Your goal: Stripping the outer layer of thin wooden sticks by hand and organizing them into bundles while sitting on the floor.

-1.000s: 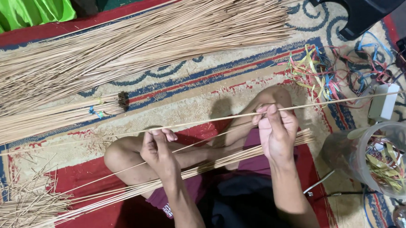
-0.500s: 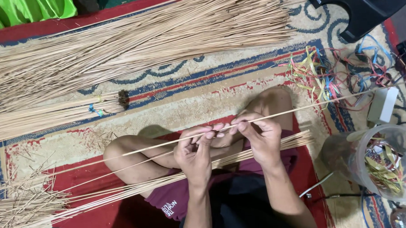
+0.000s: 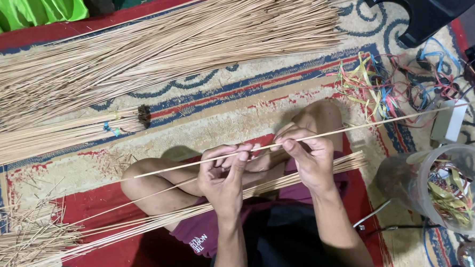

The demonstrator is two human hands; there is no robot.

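Head view: a loose scrap heap (image 3: 23, 239) lay far left, a tied stick bundle (image 3: 61, 133) above it, the large stick pile (image 3: 153, 46) apparently unworked. Left hand (image 3: 223, 174) and right hand (image 3: 305, 157) both pinched one long thin stick (image 3: 355, 128) over the lap. Its long axis ran left-right, rising slightly rightward, toward the clear plastic jar (image 3: 453, 193) of coloured strips. Most sticks seemingly remained.

both hands (image 3: 265, 167) pinching one thin stick (image 3: 323, 135), patterned rug (image 3: 247, 109)
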